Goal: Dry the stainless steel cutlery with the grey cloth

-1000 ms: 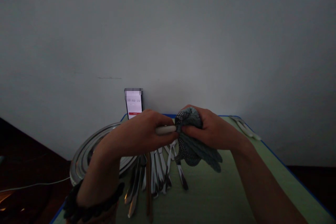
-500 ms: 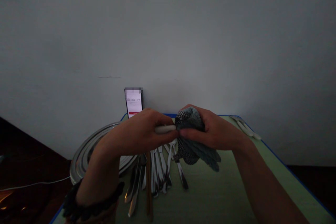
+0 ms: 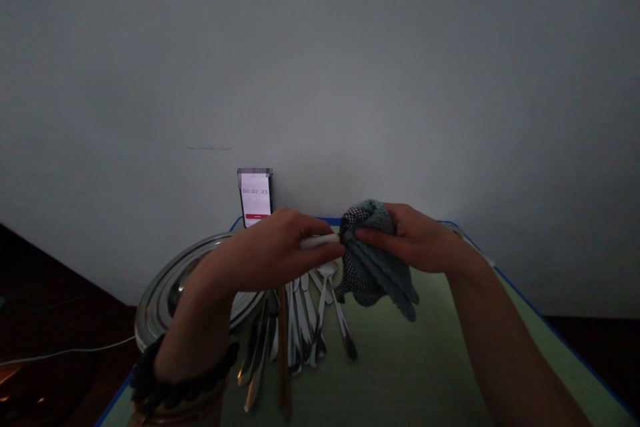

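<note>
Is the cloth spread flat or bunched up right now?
Bunched up: the cloth is gathered in the right hand, with loose, creased folds hanging below.

Left hand (image 3: 275,247) pinching, thumb (image 3: 325,255) pointing right; right hand (image 3: 417,237) gripping nearby, thumb (image 3: 376,239) pointing left. Left forearm (image 3: 200,310) slants from near left, right forearm (image 3: 493,327) from near right.

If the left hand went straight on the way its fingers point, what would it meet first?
Most likely the blue-grey cloth bunched in the right hand. The left hand, gripping a white handle, sits close beside its folds; whether they touch is unclear.
</note>
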{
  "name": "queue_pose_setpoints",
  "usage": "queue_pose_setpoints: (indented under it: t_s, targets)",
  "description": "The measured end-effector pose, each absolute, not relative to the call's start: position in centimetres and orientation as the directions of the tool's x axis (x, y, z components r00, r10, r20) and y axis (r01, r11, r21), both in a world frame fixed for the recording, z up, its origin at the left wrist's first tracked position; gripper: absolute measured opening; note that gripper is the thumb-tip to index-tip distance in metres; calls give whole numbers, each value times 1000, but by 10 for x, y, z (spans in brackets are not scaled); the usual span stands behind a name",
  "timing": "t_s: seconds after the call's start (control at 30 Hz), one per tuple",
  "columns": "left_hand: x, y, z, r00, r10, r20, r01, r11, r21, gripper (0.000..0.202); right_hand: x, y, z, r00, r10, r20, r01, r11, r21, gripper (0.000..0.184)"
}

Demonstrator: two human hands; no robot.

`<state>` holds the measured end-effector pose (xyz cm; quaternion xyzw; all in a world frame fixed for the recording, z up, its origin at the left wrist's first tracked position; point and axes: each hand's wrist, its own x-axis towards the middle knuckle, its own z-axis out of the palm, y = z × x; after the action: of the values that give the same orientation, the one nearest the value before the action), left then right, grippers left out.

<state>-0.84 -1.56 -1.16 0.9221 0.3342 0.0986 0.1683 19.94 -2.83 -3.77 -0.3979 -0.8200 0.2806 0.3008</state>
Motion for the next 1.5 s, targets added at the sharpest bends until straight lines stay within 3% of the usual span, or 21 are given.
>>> queue_pose_setpoints:
  t_s: [0.1, 0.23, 0.3, 0.37, 0.43, 0.57, 0.8, 1.07, 1.2, 1.3, 1.5]
  targets:
    - [-15, -14, -14, 731, 679, 59, 621, -699, 354, 41, 208, -24, -39, -477, 837, 267, 560, 524, -642, 21]
    - [-37, -7, -19, 670, 741, 39, 684, -637, 356, 41, 231, -18, -48, -234, 894, 383, 694, 430, -578, 24]
    - [-46, -5, -21, 653, 756, 44, 689, -617, 381, 41, 239, -18, -53, -88, 901, 425, 587, 391, -709, 27]
    - [-48, -5, -21, 644, 763, 60, 688, -611, 392, 41, 240, -18, -56, 19, 917, 399, 358, 367, -859, 33]
    - [-44, -7, -18, 647, 757, 87, 675, -622, 395, 41, 234, -19, -58, 45, 941, 336, 144, 326, -934, 42]
    - [-29, -13, -11, 649, 744, 159, 639, -646, 418, 39, 215, -20, -56, -107, 965, 241, -30, 239, -971, 48]
    - [-19, -11, -8, 482, 832, 275, 698, -554, 453, 40, 204, -21, -52, -225, 942, 248, -212, 201, -956, 18]
    - [-26, -2, -13, 305, 902, 306, 780, -421, 463, 41, 212, -11, -58, -148, 927, 345, -164, 321, -933, 20]
    - [-18, -11, -9, 386, 850, 359, 679, -525, 513, 35, 206, -16, -52, -216, 937, 276, -98, 260, -961, 32]
    - [-10, -14, -9, 482, 800, 358, 565, -596, 571, 33, 198, -21, -47, -242, 948, 205, -14, 208, -978, 30]
    - [-8, -8, -16, 506, 795, 335, 488, -584, 649, 25, 190, -22, -47, -223, 924, 312, 144, 347, -927, 25]
